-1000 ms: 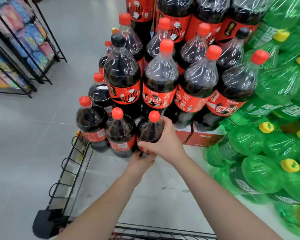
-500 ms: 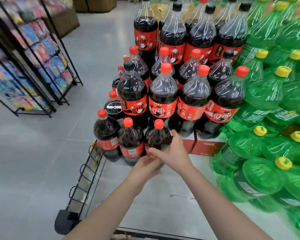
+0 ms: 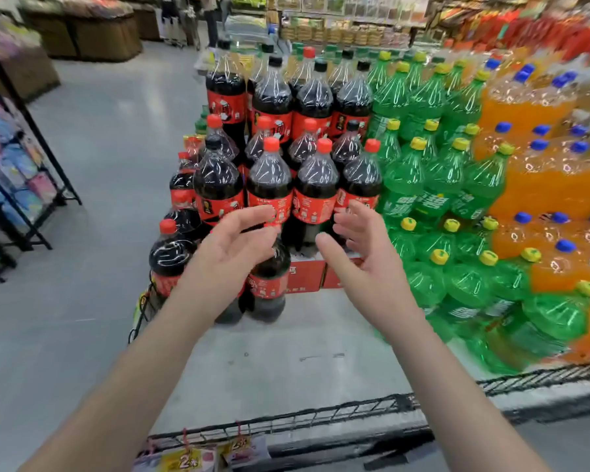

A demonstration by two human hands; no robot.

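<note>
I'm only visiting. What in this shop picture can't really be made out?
Head view, all of it:
- front cola bottle: neck mostly hidden by the left hand.
- neighbouring bottle: nearly all of it is behind the left wrist.
- red cartons: print partly covered by the right hand.
- price tags: blurred and cut off by the bottom edge.
- orange bottles: motion blur, labels unreadable.

Both arms extended forward; left hand (image 3: 232, 245) and right hand (image 3: 361, 248) raised, palms facing, fingers relaxed, holding nothing.
</note>
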